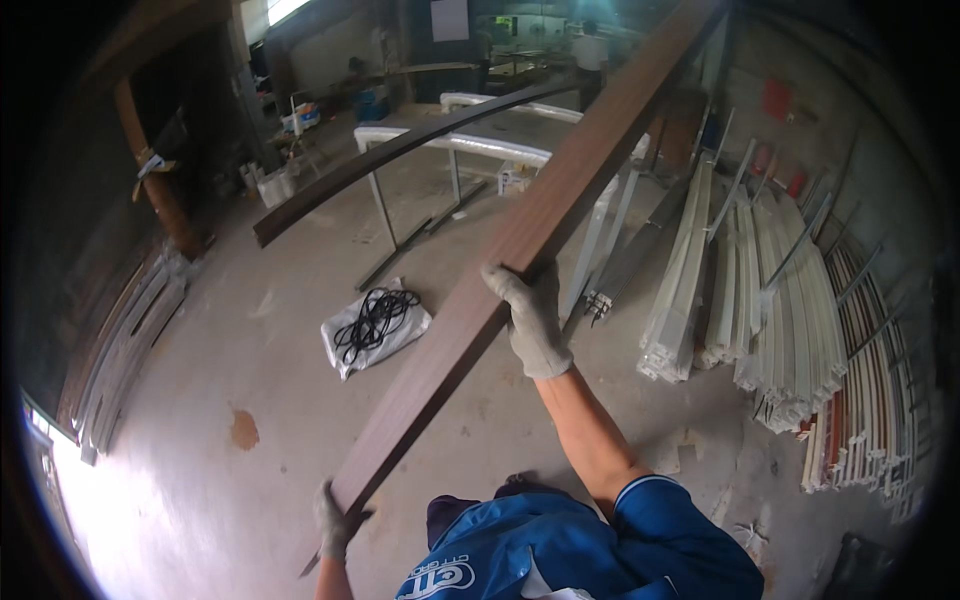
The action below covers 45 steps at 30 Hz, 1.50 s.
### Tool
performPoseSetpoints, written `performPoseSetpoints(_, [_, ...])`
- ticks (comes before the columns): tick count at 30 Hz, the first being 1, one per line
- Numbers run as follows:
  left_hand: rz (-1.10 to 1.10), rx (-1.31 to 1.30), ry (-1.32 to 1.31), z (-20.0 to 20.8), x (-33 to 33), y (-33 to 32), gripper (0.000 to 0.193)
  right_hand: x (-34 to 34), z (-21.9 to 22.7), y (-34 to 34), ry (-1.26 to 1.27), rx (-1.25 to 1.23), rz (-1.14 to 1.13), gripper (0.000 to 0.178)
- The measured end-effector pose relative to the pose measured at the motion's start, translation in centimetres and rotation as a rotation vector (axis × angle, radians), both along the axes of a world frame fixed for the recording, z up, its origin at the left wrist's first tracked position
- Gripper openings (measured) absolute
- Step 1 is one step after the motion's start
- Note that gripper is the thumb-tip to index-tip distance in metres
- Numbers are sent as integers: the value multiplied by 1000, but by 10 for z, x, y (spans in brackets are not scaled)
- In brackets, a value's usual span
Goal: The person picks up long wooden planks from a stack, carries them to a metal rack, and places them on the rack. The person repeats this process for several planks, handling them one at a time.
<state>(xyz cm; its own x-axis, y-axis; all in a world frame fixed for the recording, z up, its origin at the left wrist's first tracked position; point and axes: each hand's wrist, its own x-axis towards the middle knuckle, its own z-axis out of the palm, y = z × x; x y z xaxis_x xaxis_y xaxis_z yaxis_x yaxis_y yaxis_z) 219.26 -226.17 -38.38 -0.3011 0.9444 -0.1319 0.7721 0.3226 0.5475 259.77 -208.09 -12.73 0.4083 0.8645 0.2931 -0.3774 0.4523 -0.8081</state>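
A long brown wood-grain beam (450, 330) runs slantwise across the view, from low on the left to the upper right. My gloved left hand (335, 522) is closed on it near its lower end. Further up, my gloved right hand (533, 320) grips the beam's right edge with the thumb over its top face. The fingers of that hand are partly hidden beneath it. Beyond it, a dark brown beam (400, 152) rests across padded metal trestles (450, 142), apart from both hands.
Coiled black cable (375, 325) lies on a white bag (345, 360) on the floor. Bundles of white profiles (790, 300) line the right side, with upright metal bars among them. More long strips (130, 340) lie at the left. Someone (590, 50) stands far back.
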Motion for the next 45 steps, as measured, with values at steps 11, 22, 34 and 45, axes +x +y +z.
performPoseSetpoints(11, [-14,-564,242,0,-86,-67,123,78,-93,156,132,-306,-27,57])
performPoseSetpoints(22, [-117,-488,-179,62,-10,178,92,120,-132,429,100,-348,77,56])
performPoseSetpoints(34, [-342,-170,-216,154,183,427,67,150,-138,500,-150,-396,181,80])
performPoseSetpoints(45, [-314,-2,-116,192,180,437,76,189,-164,524,80,-584,403,45])
